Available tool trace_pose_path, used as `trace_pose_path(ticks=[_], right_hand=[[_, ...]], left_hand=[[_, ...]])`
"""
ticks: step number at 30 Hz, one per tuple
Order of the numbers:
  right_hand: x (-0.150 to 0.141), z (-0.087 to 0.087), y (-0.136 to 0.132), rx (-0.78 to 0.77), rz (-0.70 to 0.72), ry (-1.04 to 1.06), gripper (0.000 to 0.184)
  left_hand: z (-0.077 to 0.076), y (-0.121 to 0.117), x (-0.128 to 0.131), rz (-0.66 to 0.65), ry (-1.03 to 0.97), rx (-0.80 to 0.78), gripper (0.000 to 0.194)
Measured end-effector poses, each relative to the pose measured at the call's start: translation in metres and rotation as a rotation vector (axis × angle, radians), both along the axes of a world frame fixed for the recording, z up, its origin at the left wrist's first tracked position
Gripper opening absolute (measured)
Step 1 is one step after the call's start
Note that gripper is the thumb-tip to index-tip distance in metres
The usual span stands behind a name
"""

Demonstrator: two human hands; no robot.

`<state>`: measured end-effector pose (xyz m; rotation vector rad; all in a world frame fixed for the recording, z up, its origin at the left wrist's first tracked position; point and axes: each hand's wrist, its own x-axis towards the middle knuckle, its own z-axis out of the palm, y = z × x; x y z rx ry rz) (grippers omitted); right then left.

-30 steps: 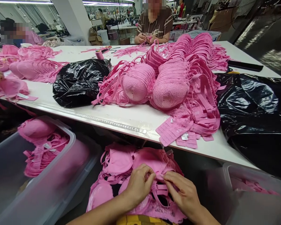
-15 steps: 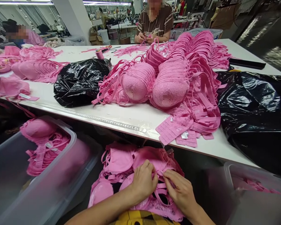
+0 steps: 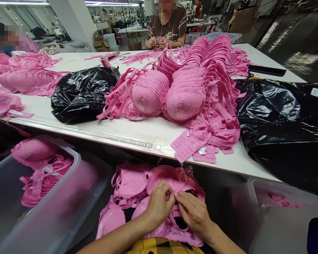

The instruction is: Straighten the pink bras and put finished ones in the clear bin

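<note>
Pink bras (image 3: 134, 181) lie on my lap, cups facing up, with straps and lace bands around them. My left hand (image 3: 160, 203) is closed in a pinch over them, gripping a thin pink bra strap (image 3: 174, 208). Close beside it, almost touching, my right hand (image 3: 194, 213) pinches the same strap between thumb and fingers. The fingertips hide most of the gripped bit. On the table above is a long stack of nested pink bras (image 3: 185, 102), its bands and tags hanging near the front edge.
A white table (image 3: 137, 132) carries a tape measure (image 3: 116, 138), black plastic bags (image 3: 82, 93) and a thread spool (image 3: 105, 62). Clear plastic bins stand left (image 3: 76, 169) and right (image 3: 251, 197) of my lap. Across the table sits a co-worker (image 3: 166, 24), hands on pink pieces.
My two hands have come closer together, hiding the strap stretch that showed between them. The whole view has shifted slightly, so the table and bins appear further left.
</note>
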<state>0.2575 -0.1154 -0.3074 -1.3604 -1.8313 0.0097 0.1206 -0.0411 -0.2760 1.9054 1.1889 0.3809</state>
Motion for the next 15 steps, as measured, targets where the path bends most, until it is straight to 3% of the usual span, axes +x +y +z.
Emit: trace_pose_path(ticks=[5, 10, 13, 15], right_hand=[[-0.007, 0.003, 0.010, -0.100, -0.041, 0.160, 0.020], [-0.015, 0.002, 0.014, -0.268, -0.205, 0.367, 0.013], [-0.016, -0.001, 0.010, -0.281, -0.266, 0.384, 0.011], [-0.016, -0.002, 0.007, -0.269, -0.288, 0.394, 0.011]], left_hand=[[-0.002, -0.002, 0.000, 0.004, -0.029, 0.024, 0.014], [0.000, -0.002, -0.005, -0.010, -0.095, -0.002, 0.016], [0.007, -0.001, -0.021, 0.145, -0.175, -0.180, 0.012], [0.015, 0.001, -0.035, 0.361, -0.286, -0.466, 0.006]])
